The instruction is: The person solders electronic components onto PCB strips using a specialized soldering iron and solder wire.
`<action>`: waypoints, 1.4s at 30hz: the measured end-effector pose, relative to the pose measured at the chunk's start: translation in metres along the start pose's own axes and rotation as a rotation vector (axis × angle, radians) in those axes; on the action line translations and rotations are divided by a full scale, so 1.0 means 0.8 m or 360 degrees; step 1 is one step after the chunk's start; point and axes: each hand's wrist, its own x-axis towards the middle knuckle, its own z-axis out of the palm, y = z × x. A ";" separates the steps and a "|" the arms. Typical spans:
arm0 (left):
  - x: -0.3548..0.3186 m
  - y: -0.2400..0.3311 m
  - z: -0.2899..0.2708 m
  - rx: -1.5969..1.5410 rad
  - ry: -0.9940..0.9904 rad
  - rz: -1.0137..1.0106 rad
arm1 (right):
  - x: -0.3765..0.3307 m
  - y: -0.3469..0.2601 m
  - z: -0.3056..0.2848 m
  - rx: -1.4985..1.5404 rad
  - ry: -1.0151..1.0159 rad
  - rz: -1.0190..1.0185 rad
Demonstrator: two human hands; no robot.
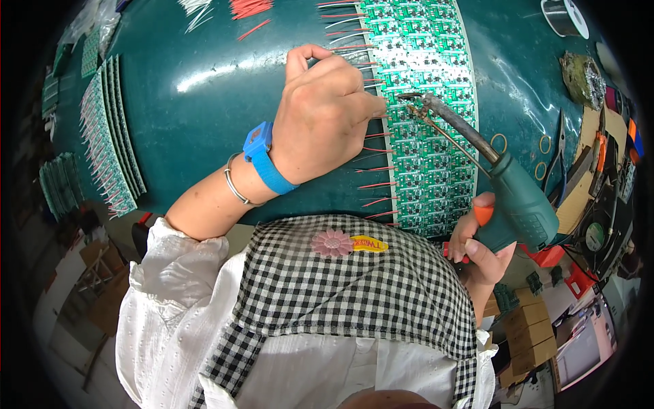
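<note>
A long panel of green circuit boards (429,157) lies on the table in front of me, with thin red and white wires (377,185) sticking out along its left edge. At that edge, my left hand (327,112) is closed in a pinch, fingertips beside the wires; what is between them is hidden. A blue wrist strap (267,160) and a metal bangle are on that arm. My right hand (480,249) grips a green soldering gun (521,201) with an orange trigger. Its tip reaches the panel just right of my left fingertips.
Loose red wires (251,8) and white wires (196,10) lie at the far side. Wired board panels (112,136) stand stacked at left. At right are a solder spool (565,18), rubber bands (499,142), pliers (561,153) and assorted tools.
</note>
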 end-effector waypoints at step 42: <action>-0.002 0.030 -0.042 0.0102 -0.0019 -0.0056 | 0.018 -0.033 -0.055 0.0029 0.0123 -0.0767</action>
